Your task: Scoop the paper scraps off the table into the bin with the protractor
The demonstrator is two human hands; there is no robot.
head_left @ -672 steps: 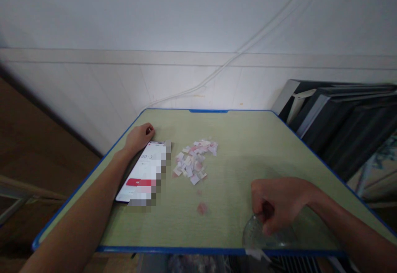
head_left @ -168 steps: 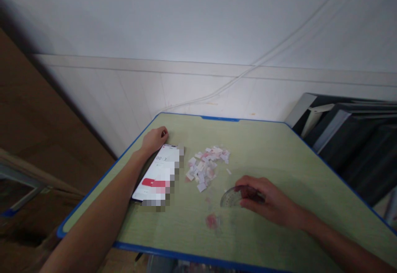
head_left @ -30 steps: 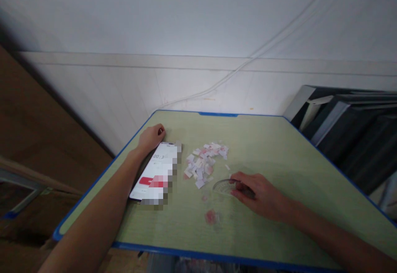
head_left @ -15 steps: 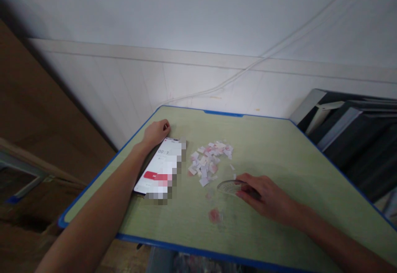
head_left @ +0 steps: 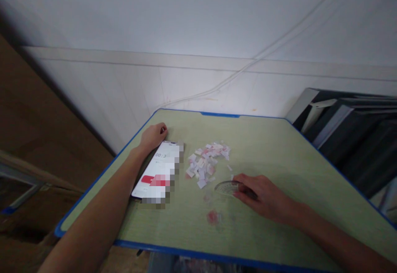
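My right hand (head_left: 257, 192) pinches a clear protractor (head_left: 225, 187) between thumb and fingers, its curved edge facing up and left, just above or on the tabletop. Left of it lies a loose heap of small white and pinkish paper scraps (head_left: 203, 163). Nearer to me, a reddish scrap (head_left: 213, 216) lies apart from the heap. My left hand (head_left: 155, 135) rests at the far left of the table, its fingers curled closed with nothing seen in them. Beside that forearm lies a phone (head_left: 155, 173) with a lit, partly blurred screen.
The pale green table (head_left: 266, 140) has a raised blue rim and stands against a white wall (head_left: 198, 78). Dark folder-like things (head_left: 356, 140) lean at the right. A wooden panel (head_left: 40, 99) stands at the left. Under the front edge, a container (head_left: 198, 264) is partly visible.
The whole view has shifted slightly, with the table a little lower and to the left. Both hands keep their places, the right one still with the protractor.
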